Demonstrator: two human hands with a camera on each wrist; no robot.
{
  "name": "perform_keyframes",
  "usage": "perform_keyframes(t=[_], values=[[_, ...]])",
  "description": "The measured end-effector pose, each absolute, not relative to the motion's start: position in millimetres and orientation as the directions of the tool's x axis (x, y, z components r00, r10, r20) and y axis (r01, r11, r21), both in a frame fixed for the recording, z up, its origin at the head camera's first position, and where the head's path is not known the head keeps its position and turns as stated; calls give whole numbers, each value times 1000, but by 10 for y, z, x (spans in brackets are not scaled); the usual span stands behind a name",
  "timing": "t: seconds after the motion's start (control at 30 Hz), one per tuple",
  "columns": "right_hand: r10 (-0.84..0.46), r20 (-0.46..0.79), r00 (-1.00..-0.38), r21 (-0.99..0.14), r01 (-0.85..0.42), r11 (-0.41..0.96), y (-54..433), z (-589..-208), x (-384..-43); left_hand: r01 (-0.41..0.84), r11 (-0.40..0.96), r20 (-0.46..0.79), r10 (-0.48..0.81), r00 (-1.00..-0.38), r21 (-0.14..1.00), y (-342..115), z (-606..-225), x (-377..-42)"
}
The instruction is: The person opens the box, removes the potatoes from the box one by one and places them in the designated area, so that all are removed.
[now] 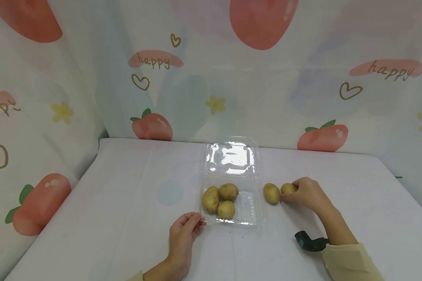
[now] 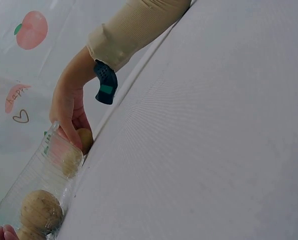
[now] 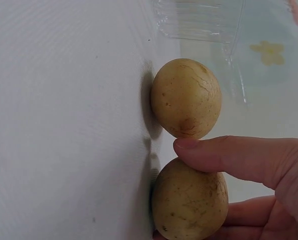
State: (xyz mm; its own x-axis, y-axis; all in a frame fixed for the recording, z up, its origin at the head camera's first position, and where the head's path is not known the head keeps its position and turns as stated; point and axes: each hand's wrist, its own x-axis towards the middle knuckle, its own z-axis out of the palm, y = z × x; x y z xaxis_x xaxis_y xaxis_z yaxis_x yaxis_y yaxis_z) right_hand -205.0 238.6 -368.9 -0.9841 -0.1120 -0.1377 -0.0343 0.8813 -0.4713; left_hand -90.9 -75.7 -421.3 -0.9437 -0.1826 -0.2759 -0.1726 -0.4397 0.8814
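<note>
Three potatoes (image 1: pixel 226 210) lie in the left half of a clear plastic clamshell box (image 1: pixel 247 207), whose lid (image 1: pixel 232 158) is folded back. My left hand (image 1: pixel 184 234) pinches the box's near left corner between thumb and fingers. To the right of the box, my right hand (image 1: pixel 307 193) grips a potato (image 3: pixel 190 200), with the thumb on one side and fingers curled round the other. Another potato (image 1: pixel 272 193) lies on the table between that hand and the box, close beside the thumb tip. In the left wrist view, the box wall partly covers these two.
A white cloth covers the table (image 1: pixel 126 218). Behind and to the left hang curtains (image 1: pixel 197 86) printed with fruit, hearts and flowers. A dark wrist device (image 1: pixel 311 242) is strapped near the right sleeve (image 1: pixel 351 261).
</note>
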Motion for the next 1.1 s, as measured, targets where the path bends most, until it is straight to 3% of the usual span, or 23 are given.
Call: perform_keyframes(t=[0.77, 1.1], values=[[-121, -228, -966, -441, -8, 898, 2363, -3553, -1969, -164, -450, -270, -184, -945, 878, -753, -4208, -895], [-138, -145, -980, -462, -56, 885, 2264, -3380, -1836, -159, -457, -266, -180, -947, 875, -752, -4202, -898]])
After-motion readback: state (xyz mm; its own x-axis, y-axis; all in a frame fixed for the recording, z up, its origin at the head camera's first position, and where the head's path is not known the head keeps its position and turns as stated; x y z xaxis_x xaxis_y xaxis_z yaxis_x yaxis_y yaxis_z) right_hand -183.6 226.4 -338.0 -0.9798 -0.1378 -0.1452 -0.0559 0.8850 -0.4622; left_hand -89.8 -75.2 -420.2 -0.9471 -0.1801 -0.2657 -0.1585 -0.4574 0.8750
